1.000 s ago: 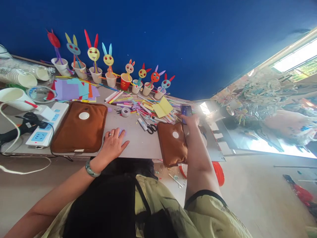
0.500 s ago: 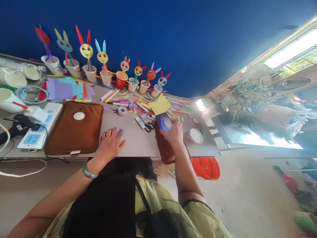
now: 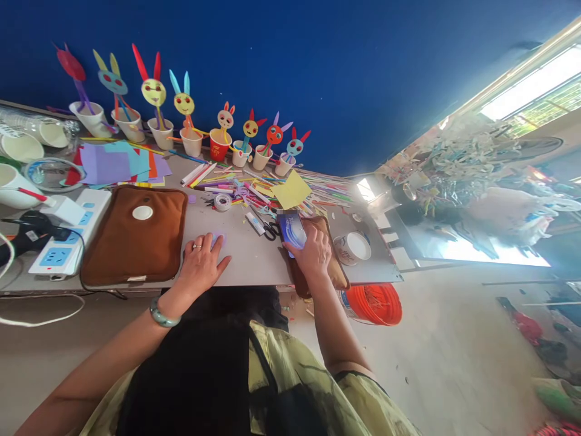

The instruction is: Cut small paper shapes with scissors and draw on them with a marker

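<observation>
My left hand (image 3: pixel 202 264) lies on the grey table (image 3: pixel 245 260) with its fingers spread, the fingertips on a small purple paper piece (image 3: pixel 219 237). A phone-like blue object (image 3: pixel 291 227) is in my right hand (image 3: pixel 314 251), over a brown pouch (image 3: pixel 334 260) at the table's front edge. Just left of that object are black-handled scissors (image 3: pixel 271 230) and a small white-and-blue box (image 3: pixel 255 223). A yellow paper sheet (image 3: pixel 291 190) lies behind it.
Paper rabbit figures stand in cups (image 3: pixel 191 143) along the blue wall. Pens and paper strips (image 3: pixel 318 189) cover the back. A brown pad (image 3: pixel 136 242) and power strip (image 3: pixel 63 248) lie left. To the right are a white bowl (image 3: pixel 356 247) and a red bucket (image 3: pixel 379 304) below.
My right hand has moved slightly left and toward me with the blue object, and more of the brown pouch shows to its right. My left hand stays in place.
</observation>
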`<state>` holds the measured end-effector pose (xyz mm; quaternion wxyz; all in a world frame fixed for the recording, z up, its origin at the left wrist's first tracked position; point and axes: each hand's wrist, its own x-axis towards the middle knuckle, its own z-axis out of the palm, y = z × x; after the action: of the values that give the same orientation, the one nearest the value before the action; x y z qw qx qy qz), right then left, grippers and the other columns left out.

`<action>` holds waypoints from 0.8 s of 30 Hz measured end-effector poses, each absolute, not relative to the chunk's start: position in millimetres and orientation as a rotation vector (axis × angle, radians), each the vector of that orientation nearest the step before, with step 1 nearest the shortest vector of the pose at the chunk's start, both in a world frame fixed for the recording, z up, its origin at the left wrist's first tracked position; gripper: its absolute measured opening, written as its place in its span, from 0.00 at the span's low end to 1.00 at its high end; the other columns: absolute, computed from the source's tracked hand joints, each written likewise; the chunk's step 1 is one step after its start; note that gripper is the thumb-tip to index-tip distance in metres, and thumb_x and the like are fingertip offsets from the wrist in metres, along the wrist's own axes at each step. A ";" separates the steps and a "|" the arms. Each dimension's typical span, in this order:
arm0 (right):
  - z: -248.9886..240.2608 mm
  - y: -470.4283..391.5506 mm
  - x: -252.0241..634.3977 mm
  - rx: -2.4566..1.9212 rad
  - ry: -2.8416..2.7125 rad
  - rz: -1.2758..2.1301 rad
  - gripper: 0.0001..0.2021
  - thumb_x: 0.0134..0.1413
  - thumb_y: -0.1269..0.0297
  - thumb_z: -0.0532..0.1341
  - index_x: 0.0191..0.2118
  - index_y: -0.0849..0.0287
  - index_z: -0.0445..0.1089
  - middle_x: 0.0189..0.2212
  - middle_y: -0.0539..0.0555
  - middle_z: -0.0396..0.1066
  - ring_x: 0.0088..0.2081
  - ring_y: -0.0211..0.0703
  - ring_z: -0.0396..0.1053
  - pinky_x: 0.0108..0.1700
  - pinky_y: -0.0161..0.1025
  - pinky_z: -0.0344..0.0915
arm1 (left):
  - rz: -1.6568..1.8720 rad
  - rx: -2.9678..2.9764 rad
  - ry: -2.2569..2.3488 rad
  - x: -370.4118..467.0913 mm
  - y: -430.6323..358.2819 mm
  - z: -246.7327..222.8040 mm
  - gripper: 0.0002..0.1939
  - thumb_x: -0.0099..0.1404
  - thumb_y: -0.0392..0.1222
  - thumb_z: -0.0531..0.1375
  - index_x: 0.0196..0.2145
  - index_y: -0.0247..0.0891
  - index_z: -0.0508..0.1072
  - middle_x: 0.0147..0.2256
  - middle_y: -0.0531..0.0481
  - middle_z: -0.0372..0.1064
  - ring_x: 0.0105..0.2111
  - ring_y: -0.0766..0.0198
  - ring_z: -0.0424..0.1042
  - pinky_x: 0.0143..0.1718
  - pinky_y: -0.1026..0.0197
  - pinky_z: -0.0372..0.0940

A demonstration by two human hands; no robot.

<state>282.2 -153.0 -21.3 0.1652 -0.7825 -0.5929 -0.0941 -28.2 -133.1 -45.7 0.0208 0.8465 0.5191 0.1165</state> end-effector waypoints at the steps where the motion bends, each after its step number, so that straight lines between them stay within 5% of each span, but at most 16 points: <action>1: -20.0 -159.2 283.0 -2.174 -1.735 -0.277 0.36 0.49 0.36 0.63 0.54 0.61 0.62 0.46 0.68 0.70 0.49 0.65 0.65 0.48 0.59 0.64 | 0.357 2.629 1.608 -28.2 -133.2 -45.5 0.28 0.71 0.54 0.50 0.61 0.36 0.66 0.53 0.33 0.64 0.50 0.43 0.64 0.50 0.43 0.57; 11: -15.7 -193.4 300.4 -1.785 -2.137 -0.208 0.35 0.53 0.38 0.62 0.58 0.57 0.62 0.48 0.63 0.72 0.52 0.61 0.64 0.59 0.61 0.52 | 0.336 2.652 1.609 -28.4 -133.5 -44.1 0.28 0.71 0.53 0.51 0.62 0.36 0.65 0.54 0.33 0.64 0.50 0.43 0.63 0.50 0.43 0.58; 15: -17.3 -173.4 297.0 -1.817 -2.205 -0.137 0.43 0.56 0.36 0.57 0.67 0.61 0.50 0.55 0.65 0.70 0.60 0.63 0.59 0.64 0.64 0.43 | 0.334 2.652 1.612 -28.3 -133.1 -44.7 0.28 0.71 0.53 0.51 0.62 0.35 0.66 0.54 0.33 0.64 0.50 0.43 0.64 0.50 0.44 0.57; 20: -15.5 -161.0 293.3 -1.833 -2.142 -0.167 0.50 0.57 0.31 0.48 0.72 0.63 0.34 0.67 0.69 0.53 0.68 0.64 0.49 0.66 0.65 0.39 | 0.362 2.622 1.601 -28.8 -133.2 -46.3 0.28 0.70 0.53 0.53 0.62 0.36 0.66 0.55 0.33 0.64 0.51 0.43 0.64 0.52 0.44 0.57; 24: -17.4 -172.4 298.1 -1.820 -2.072 -0.210 0.46 0.59 0.34 0.50 0.71 0.60 0.35 0.64 0.67 0.60 0.66 0.64 0.53 0.66 0.67 0.39 | 0.397 2.575 1.585 -28.7 -133.2 -46.3 0.28 0.70 0.52 0.54 0.62 0.37 0.65 0.55 0.33 0.63 0.52 0.43 0.63 0.52 0.43 0.56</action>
<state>298.1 -172.4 -17.4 0.1868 -0.6464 -0.7361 -0.0745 -28.7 -133.2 -46.3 0.0460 0.8434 0.5193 0.1301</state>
